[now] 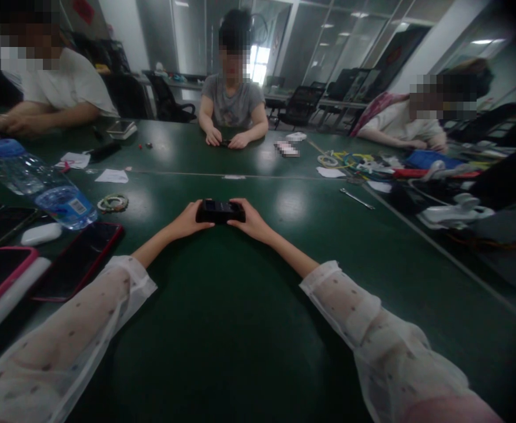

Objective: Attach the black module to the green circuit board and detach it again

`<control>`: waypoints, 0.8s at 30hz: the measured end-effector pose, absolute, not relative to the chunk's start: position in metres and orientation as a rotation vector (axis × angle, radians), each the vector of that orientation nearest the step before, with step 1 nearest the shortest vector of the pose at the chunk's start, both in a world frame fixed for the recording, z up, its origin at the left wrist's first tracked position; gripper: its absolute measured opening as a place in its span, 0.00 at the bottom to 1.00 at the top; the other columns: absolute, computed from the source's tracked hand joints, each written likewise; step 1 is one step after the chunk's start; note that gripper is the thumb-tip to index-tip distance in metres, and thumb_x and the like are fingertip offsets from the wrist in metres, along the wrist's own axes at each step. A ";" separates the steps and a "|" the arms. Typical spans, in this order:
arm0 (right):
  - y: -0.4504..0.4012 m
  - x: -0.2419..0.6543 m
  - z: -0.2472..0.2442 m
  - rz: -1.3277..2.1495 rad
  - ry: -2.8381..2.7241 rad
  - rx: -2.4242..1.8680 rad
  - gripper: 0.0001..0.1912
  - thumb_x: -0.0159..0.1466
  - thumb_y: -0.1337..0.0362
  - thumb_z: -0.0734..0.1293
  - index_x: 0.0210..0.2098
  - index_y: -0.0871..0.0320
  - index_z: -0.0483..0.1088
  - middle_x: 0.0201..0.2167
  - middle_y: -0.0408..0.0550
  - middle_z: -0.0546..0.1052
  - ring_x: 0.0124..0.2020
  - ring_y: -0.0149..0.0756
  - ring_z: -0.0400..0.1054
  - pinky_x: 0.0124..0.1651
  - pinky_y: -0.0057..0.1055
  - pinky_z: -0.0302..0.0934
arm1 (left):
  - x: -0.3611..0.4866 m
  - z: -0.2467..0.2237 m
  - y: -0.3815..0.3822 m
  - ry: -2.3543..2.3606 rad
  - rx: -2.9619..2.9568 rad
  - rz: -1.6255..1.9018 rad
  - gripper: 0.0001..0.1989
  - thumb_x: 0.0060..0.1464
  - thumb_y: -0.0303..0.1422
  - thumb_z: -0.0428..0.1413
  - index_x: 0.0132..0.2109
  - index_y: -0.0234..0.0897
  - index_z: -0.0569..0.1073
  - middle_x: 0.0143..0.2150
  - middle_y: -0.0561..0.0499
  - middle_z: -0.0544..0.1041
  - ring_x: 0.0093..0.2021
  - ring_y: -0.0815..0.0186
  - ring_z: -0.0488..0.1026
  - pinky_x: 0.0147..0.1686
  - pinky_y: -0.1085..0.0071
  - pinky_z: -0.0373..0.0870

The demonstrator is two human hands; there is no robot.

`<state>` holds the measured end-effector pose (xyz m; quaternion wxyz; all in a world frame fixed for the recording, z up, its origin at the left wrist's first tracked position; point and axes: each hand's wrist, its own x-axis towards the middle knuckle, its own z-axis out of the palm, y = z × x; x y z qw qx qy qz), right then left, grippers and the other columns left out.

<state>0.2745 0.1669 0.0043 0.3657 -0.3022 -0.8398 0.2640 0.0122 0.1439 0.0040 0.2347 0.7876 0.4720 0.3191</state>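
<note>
Both my arms reach forward over the dark green table (223,329). Between my hands is a small black box-like device (221,210) with a recessed top, its exact kind too blurred to make out. My left hand (190,218) grips its left end, thumb along the near side. Around the right end closes my right hand (250,221), thumb also on the near face. The device sits at or just above the tabletop; I cannot tell whether it touches. A bracelet-like ring (113,203) lies left of my left hand.
On the left are a water bottle (66,202), a red-edged phone (79,261), a pink-edged phone (4,273) and a white case (42,234). A wrench (357,198) lies to the right, near tangled cables (350,161). Three people sit around the table.
</note>
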 end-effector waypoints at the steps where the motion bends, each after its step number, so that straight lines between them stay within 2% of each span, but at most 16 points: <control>1: 0.167 0.275 0.004 0.677 -2.159 -0.778 0.30 0.60 0.66 0.72 0.58 0.54 0.60 0.56 0.54 0.69 0.60 0.48 0.66 0.62 0.54 0.63 | 0.012 0.004 0.144 1.295 2.165 0.874 0.37 0.49 0.44 0.65 0.63 0.35 0.63 0.60 0.37 0.69 0.59 0.47 0.67 0.57 0.48 0.66; 11: 0.168 0.273 0.003 0.717 -2.134 -0.799 0.32 0.59 0.63 0.74 0.59 0.54 0.59 0.57 0.56 0.69 0.60 0.48 0.66 0.62 0.53 0.63 | 0.011 0.003 0.145 1.275 2.211 0.885 0.38 0.49 0.46 0.64 0.63 0.37 0.63 0.60 0.39 0.70 0.60 0.47 0.67 0.59 0.47 0.64; 18: 0.163 0.273 0.008 0.657 -2.193 -0.868 0.30 0.60 0.66 0.73 0.58 0.54 0.59 0.55 0.55 0.70 0.58 0.48 0.68 0.61 0.55 0.63 | 0.013 0.008 0.141 1.270 2.204 0.874 0.38 0.49 0.46 0.64 0.63 0.37 0.63 0.60 0.38 0.70 0.59 0.47 0.67 0.58 0.48 0.65; 24: 0.159 0.272 0.012 0.597 -2.185 -0.867 0.29 0.59 0.68 0.73 0.56 0.58 0.60 0.53 0.56 0.71 0.56 0.47 0.69 0.59 0.52 0.64 | 0.010 0.002 0.145 1.271 2.194 0.865 0.39 0.50 0.46 0.64 0.64 0.37 0.62 0.60 0.39 0.69 0.61 0.47 0.66 0.59 0.47 0.64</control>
